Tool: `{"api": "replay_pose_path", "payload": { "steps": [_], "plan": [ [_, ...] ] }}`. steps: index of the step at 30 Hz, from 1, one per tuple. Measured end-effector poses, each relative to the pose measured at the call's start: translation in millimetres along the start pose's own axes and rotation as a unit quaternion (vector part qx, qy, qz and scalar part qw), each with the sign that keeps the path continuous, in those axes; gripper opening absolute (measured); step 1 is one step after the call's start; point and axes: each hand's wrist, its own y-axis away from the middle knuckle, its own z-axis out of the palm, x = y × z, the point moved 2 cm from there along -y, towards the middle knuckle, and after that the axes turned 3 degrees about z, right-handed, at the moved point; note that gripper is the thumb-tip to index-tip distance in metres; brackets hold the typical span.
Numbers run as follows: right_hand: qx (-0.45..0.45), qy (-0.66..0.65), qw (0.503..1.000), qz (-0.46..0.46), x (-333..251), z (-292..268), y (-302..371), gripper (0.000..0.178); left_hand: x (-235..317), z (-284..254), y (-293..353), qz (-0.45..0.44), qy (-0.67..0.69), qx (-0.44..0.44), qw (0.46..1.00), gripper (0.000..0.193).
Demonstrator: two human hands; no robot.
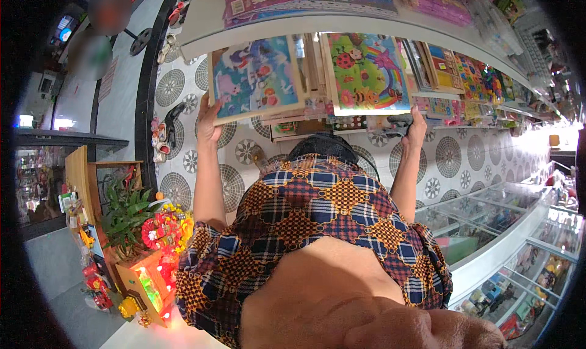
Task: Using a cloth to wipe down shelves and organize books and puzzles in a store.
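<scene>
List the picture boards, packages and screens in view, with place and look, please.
Blue picture board: in left hand, rectangular, cartoon animals.
Green picture board: above right hand, rectangular, ladybird, bees, rainbow.
Pink flat packages: shelf top.
Small screen: far upper left, glowing blue.

A flat blue picture board [255,77] with cartoon animals leans tilted on the shelf [366,24], and just beside it stands a green picture board [366,74] with ladybugs and a rainbow.
</scene>
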Motion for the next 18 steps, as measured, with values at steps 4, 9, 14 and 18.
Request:
{"api": "replay_pose_path", "payload": {
  "steps": [4,9,14,18],
  "plan": [
    [0.028,0.009,0.999,-0.022,2.9,-7.3,-8.4,0.025,-14.6,-25.1,1.7,-0.004,-0.006,0.006,1.0,0.045],
    [0.027,0.021,0.999,-0.032,2.5,0.9,0.7,0.027,-47.9,-32.4,-14.0,-0.043,-0.023,0.007,0.999,0.045],
    [0.043,0.036,0.998,-0.038,3.7,1.4,2.7,0.029,-71.1,-26.9,-49.9,-0.008,-0.026,-0.029,0.999,0.04],
    [0.053,0.043,0.997,-0.034,8.2,-3.0,-1.7,0.029,-78.2,-27.9,-61.7,-0.05,-0.049,-0.012,0.997,0.037]
  ]
}}
